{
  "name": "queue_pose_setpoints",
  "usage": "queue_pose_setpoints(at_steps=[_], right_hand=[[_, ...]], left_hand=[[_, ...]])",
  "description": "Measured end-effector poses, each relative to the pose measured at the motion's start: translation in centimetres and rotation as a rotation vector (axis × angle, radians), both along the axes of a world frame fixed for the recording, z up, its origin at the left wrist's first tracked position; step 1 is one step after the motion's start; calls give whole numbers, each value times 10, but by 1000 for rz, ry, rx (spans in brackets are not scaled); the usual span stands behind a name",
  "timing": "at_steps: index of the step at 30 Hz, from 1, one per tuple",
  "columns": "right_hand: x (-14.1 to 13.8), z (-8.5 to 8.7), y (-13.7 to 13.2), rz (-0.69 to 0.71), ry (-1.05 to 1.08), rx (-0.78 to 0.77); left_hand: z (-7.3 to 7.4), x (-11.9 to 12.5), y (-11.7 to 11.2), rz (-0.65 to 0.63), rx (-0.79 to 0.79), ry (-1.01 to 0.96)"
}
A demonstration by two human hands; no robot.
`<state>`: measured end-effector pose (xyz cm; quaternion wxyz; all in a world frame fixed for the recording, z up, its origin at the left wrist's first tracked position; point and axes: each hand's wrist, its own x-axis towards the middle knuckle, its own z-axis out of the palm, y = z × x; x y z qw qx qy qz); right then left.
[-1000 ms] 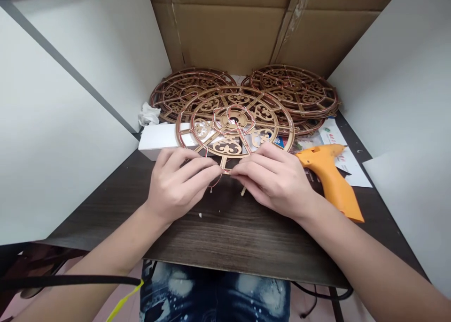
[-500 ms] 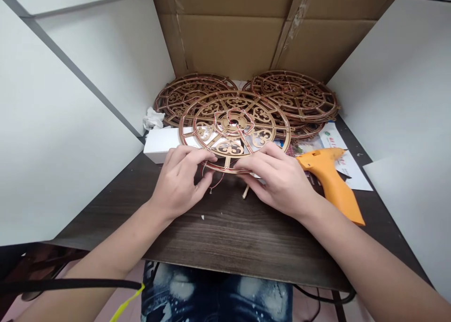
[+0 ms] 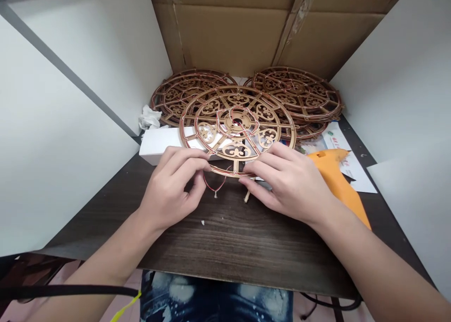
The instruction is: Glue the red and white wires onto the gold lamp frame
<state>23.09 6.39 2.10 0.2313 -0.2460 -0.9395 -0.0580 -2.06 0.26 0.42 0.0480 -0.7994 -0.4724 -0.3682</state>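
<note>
Tabletop (image 3: 218, 247), dark wood grain; a white scrap (image 3: 203, 223) is lying on it. Pale stick (image 3: 247, 197), pointing nearward; its far end is hiding from view. Wire loop (image 3: 215, 194), thin and reddish, drooping to a pale tip.

Left hand (image 3: 172, 186), half curled; fingertips are meeting the front-left rim, thumb sitting lower. Whether it is pinching rim or wire cannot be told.

Right hand (image 3: 285, 181), gripping the front rim, thumb below and fingers above.

Openwork disc (image 3: 230, 125), gold-coloured, one; lying between and beyond the hands, red and white leads following its rings. Probably light and stiff, the scrolled fretwork and leads looking fragile; best held by the outer rim near a spoke, fingers keeping off the wiring.

Glue gun (image 3: 343, 186), orange, lying beyond the right wrist, partly hidden. White box (image 3: 160, 143), showing behind the left hand. Crumpled tissue (image 3: 150, 118), resting near the box. Similar discs, piling in a left stack (image 3: 171, 95) and a right stack (image 3: 312, 100). Cardboard (image 3: 229, 35), standing at the back.
</note>
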Motion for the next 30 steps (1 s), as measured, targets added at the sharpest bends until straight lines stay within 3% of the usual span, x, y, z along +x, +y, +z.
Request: queue_pose_setpoints(at_steps=[9, 16, 19, 25, 30], right_hand=[[-1, 2, -2, -7, -40, 50], [-2, 2, -3, -16, -84, 68], [-2, 0, -3, -13, -81, 59], [-2, -1, -3, -19, -77, 82], [-2, -3, -2, -42, -61, 77]], left_hand=[[2, -3, 4, -32, -24, 45], [47, -21, 21, -238, -137, 298], [62, -18, 33, -280, -156, 399], [63, 5, 42, -312, -357, 521], [65, 0, 48, -301, -465, 542]])
